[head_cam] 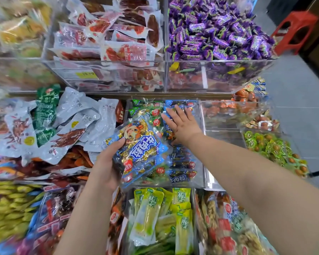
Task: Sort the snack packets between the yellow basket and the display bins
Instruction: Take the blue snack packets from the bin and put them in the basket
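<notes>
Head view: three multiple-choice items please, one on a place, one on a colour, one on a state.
1. Where does the right hand lie?
A. on a trolley
B. on blue packets in the middle bin
C. in a basket

2. What colour are the candies at top right?
A. purple
B. orange
C. white

3. What is the left hand doing?
A. hanging empty
B. pointing
C. gripping a blue packet

Answers:
1 B: its straight fingers lie flat on the blue packets there.
2 A: their wrappers are purple.
3 C: its thumb and fingers curl round the packet's edge.
</notes>
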{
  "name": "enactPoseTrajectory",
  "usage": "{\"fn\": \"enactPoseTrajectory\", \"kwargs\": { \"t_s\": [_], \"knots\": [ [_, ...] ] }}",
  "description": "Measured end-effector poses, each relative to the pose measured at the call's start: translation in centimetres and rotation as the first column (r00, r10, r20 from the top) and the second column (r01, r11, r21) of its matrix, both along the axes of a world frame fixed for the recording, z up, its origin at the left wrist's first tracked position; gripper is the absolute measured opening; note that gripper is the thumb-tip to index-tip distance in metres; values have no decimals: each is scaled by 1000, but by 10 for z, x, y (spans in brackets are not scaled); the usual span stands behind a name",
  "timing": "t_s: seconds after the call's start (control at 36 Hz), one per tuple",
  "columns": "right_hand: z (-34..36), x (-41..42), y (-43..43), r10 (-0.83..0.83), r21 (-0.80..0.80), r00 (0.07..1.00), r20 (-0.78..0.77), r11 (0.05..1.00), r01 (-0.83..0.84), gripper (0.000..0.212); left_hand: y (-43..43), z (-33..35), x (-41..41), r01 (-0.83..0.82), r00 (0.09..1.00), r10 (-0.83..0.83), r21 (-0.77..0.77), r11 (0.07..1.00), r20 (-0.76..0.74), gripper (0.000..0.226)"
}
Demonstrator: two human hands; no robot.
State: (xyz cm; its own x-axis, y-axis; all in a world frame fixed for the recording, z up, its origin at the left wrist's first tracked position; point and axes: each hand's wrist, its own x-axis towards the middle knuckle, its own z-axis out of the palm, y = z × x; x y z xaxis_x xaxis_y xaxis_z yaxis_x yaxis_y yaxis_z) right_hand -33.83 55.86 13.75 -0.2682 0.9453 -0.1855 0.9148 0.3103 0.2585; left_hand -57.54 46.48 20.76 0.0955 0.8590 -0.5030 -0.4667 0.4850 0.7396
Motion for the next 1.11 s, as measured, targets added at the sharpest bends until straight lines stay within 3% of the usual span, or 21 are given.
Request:
{"fn": "enactPoseTrajectory", "kwargs": {
  "t_s": [0.14, 0.22, 0.31, 0.39, 0.42, 0.44, 0.5, 0.56, 0.58, 0.61, 0.64, 0.72, 0.75, 0.81, 0.92, 1.0, 1.06, 1.11],
  "knots": [
    [4, -9, -13, -80, -6, 997, 20, 997, 80, 111, -2, 7, 3, -14, 1000, 14, 5, 1000, -28, 22],
    [9, -4, -20, -44, -61, 999, -28, 997, 43, 111, -4, 7, 4, 14, 999, -13, 19, 1000, -43, 29],
    [12, -1, -28, 17, -66, 997, -74, 998, -22, 102, -7, 9, 6, 38, 998, -37, 21, 999, -51, 17],
    [20, -1, -41, 10, 4, 949, -314, 1000, -9, 84, -10, 15, 10, 75, 996, -74, 19, 997, -52, 28],
    [25, -1, -47, -13, 46, 879, -478, 998, 39, 71, -11, 16, 12, 75, 996, -74, 17, 997, -51, 30],
    [31, -2, -53, -49, 73, 749, -660, 989, 129, 54, -13, 17, 13, 69, 996, -68, 15, 998, -50, 30],
    [48, -5, -70, -186, -66, 323, -928, 935, 348, 21, -16, 15, 14, 29, 998, -28, 19, 999, -50, 24],
    [68, -14, -91, -344, -397, -208, -916, 856, 332, 22, -20, 13, 18, -36, 998, 37, 16, 999, -47, 16],
    [74, -19, -101, -405, -506, -355, -843, 820, 267, 28, -22, 12, 20, -59, 997, 59, -1, 998, -53, 15],
    [78, -23, -110, -452, -565, -414, -791, 799, 207, 31, -23, 11, 23, -79, 995, 77, -22, 997, -68, 15],
    [80, -27, -119, -501, -600, -403, -766, 782, 169, 35, -25, 13, 26, -92, 992, 88, -47, 995, -91, 17],
    [80, -36, -137, -576, -624, -253, -777, 758, 189, 40, -30, 18, 36, -107, 984, 94, -85, 991, -152, 56],
    [80, -37, -140, -578, -628, -256, -775, 749, 209, 39, -31, 19, 39, -116, 982, 103, -75, 990, -160, 64],
    [80, -38, -144, -591, -673, -343, -730, 709, 211, 36, -35, 19, 43, -131, 978, 121, -49, 990, -170, 71],
    [78, -44, -148, -543, -741, -608, -579, 661, 116, 51, -43, 22, 50, -64, 982, 74, 64, 996, -176, 90],
    [76, -47, -149, -458, -754, -785, -417, 657, 17, 18, -48, 27, 51, -88, 973, 101, 67, 994, -209, 108],
    [79, -46, -149, -434, -783, -871, -232, 615, -98, 9, -50, 27, 49, -131, 975, 134, 32, 991, -179, 105],
    [84, -43, -149, -405, -766, -912, -74, 608, -208, 15, -51, 24, 45, -173, 976, 171, -10, 985, -135, 82]
  ]
}}
